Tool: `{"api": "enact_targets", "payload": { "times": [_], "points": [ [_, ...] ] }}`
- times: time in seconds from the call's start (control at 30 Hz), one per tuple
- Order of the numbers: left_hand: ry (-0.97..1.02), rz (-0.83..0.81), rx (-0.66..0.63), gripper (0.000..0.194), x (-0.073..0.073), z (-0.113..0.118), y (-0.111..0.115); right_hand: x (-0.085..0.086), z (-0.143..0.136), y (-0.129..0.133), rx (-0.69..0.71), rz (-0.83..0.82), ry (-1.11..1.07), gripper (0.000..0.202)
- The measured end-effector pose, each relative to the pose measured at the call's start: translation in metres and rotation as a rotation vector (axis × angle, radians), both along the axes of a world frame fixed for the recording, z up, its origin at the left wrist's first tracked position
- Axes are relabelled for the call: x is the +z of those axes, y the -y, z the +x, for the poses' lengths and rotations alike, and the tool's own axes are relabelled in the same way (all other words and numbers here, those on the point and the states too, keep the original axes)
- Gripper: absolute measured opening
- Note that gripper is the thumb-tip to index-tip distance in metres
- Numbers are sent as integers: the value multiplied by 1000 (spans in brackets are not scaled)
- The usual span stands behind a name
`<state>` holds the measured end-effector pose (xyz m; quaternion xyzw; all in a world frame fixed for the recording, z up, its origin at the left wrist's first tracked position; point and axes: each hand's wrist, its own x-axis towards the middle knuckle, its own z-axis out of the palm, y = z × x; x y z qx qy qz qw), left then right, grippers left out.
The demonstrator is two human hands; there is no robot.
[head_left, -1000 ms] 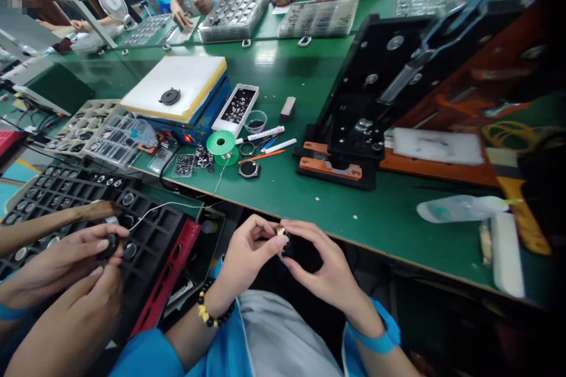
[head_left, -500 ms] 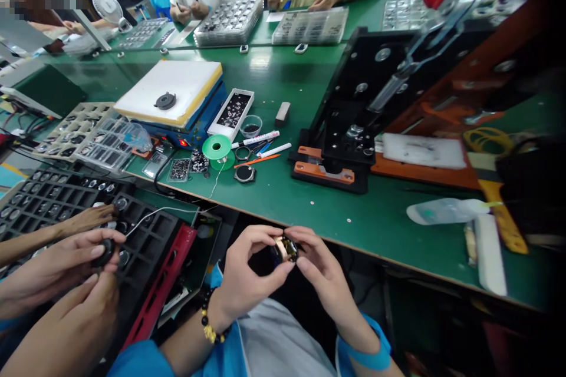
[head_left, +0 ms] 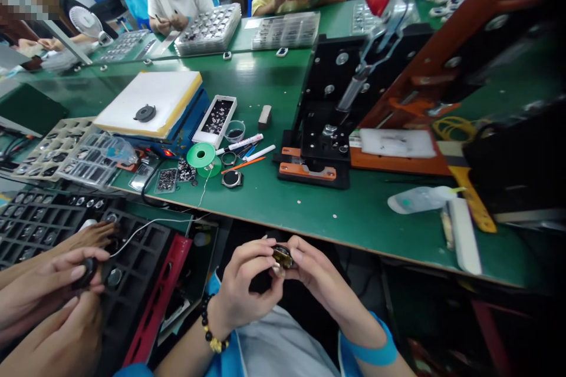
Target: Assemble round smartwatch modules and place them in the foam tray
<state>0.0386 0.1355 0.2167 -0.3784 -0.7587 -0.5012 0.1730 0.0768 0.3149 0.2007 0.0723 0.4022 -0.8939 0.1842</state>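
In front of my body, near the bench edge, I hold a small watch case point(head_left: 283, 257) with a dark rim and a gold-coloured inside. My left hand point(head_left: 253, 275) has its fingers closed on the case's left side, thumb below. On the other side, the fingers of my right hand point(head_left: 315, 271) grip the rim. The fingertips cover part of the case. On the bench ahead lies another round watch case point(head_left: 232, 179), beside a pen point(head_left: 243, 164) and a green solder spool point(head_left: 201, 155).
At left, a co-worker's hands point(head_left: 57, 283) hold a dark round part over a black compartment tray point(head_left: 132, 283). A black and orange press point(head_left: 327, 100) stands at right, near a clear bottle point(head_left: 415, 200). A blue hot plate point(head_left: 181, 118) is back left.
The watch case has been tilted and turned between my hands, and my left fingers have shifted on it. The view has swung slightly to the right.
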Motion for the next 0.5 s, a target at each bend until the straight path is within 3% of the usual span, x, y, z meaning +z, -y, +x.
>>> {"api": "enact_targets", "payload": {
  "times": [0.5],
  "points": [
    [42, 15, 10, 59, -4, 1, -1, -4, 3, 4, -46, -40, 79, 36]
  ]
}}
